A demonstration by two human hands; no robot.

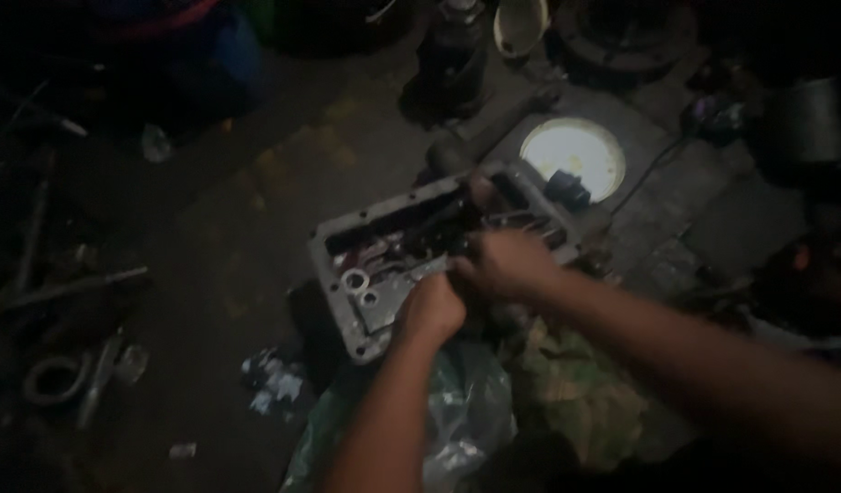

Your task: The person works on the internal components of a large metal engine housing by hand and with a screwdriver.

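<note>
On the far left, long metal rods (64,290) and a metal ring (48,379) lie on the dark, dirty floor (219,265). A bit further right are small scraps of paper (272,379) and a clear plastic bag (466,411). In the middle sits a grey metal box (347,315) with its top open, and it rests on the floor on top of the bag and some rags. Inside the box there are shiny round parts (356,281) and dark rods. The left hand (431,309) is closed in a fist at the near edge of the box, but it is too dark to tell what it holds, if anything. The right hand (504,265) is just beside it, reaching into the box, and its grip looks closed on a small dark part there; the part is too blurry to name. It looks like the person is working on the parts inside the open box, about in the middle of the job. The next move calls for a firm hold and slow, careful fingers, because the room is dark and the parts are small. Behind the box to the right, a round lamp (574,157) glows, with a thin wire (653,169) beside it.
</note>
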